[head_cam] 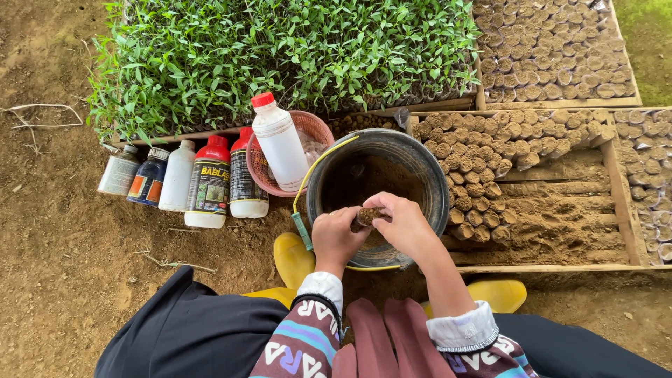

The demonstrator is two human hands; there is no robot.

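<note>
Left hand (336,236) and right hand (404,225) both closed on a small soil-filled seedling pot (367,215), held over the near rim of the black bucket (420,164). Judgement: keep it upright, firm soil lightly. Filled pots in wooden tray (616,183), far right.

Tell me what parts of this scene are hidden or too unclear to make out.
All in the head view:
- The small soil-filled pot: mostly covered by the left hand and right hand, so its lower part is unseen.
- Bucket floor: hidden by shadow and both hands.
- Pink basket contents: blocked by the white bottle.
- Right-hand seedling tray: cut off by the frame edge.
- Yellow boots: partly under sleeves and clothing.
</note>
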